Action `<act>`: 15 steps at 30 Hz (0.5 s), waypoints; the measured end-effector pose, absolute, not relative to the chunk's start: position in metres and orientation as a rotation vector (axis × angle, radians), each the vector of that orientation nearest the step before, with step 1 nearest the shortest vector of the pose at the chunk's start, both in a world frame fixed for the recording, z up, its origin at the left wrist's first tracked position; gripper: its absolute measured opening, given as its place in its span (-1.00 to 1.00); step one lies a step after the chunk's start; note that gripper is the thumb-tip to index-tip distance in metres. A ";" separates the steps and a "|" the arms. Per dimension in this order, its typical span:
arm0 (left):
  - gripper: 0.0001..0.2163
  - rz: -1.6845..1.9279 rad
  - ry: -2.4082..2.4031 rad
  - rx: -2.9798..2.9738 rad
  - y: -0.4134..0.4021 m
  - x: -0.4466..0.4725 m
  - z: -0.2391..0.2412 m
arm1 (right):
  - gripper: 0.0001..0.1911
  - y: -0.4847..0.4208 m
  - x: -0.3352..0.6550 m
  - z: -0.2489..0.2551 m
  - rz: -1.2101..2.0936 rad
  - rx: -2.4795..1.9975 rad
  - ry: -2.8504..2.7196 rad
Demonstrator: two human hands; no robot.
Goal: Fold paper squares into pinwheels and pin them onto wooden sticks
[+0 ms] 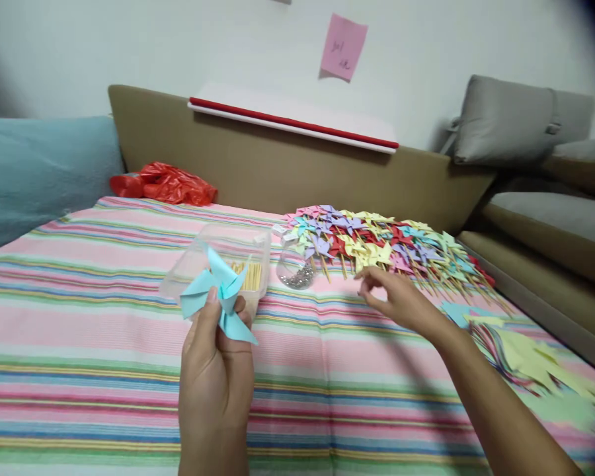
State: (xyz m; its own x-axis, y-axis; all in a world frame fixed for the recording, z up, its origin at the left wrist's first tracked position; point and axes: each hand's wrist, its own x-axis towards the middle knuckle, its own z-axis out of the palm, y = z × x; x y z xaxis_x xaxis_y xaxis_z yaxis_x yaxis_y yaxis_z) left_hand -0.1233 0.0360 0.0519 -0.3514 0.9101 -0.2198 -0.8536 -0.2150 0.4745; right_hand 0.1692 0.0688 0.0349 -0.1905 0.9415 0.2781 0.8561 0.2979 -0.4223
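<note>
My left hand [218, 363] holds a light blue paper pinwheel [223, 287], pinched at its centre between thumb and fingers. Behind it stands a clear plastic box [178, 274] with short yellow sticks [252, 276] in it; the pinwheel hides part of the box. My right hand [394, 297] hovers over the cloth with thumb and forefinger curled together in a pinch. Whatever is between those fingertips, if anything, is too small to make out. Left of that hand sits a round clear container [297, 268] of small metallic pieces.
Many finished pinwheels on sticks [367, 248] lie in a pile at the back right. Cut coloured paper [520, 357] is stacked at the right. A red plastic bag [178, 185] rests at the back left. Striped cloth [104, 344] covers the surface; cushions [520, 122] flank the right.
</note>
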 end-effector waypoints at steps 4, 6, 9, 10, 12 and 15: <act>-0.92 1.723 0.630 0.402 0.036 -0.095 0.045 | -0.88 0.003 0.206 -0.001 0.306 -1.765 -2.019; -0.86 1.631 0.631 0.486 0.034 -0.078 0.042 | -0.88 -0.004 0.215 -0.013 0.288 -1.772 -1.991; -0.78 1.490 0.649 0.547 0.030 -0.054 0.037 | -0.87 -0.006 0.219 -0.017 0.220 -1.767 -1.930; -0.76 1.454 0.661 0.569 0.029 -0.047 0.035 | -0.85 -0.009 0.219 -0.018 0.184 -1.767 -1.896; -0.75 1.402 0.683 0.626 0.027 -0.036 0.030 | -0.78 -0.021 0.219 -0.020 0.110 -1.766 -1.822; -0.72 1.384 0.711 0.703 0.026 -0.024 0.023 | -0.69 -0.046 0.215 -0.035 0.049 -1.760 -1.764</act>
State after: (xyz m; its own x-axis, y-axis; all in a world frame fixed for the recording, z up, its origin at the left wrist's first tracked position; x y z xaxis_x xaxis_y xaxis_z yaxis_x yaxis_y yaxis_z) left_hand -0.0240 0.0261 0.0234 0.0570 0.9978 -0.0335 -0.6085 0.0614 0.7912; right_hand 0.2145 -0.0455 -0.0348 0.0992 0.9100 0.4026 0.8862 0.1032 -0.4516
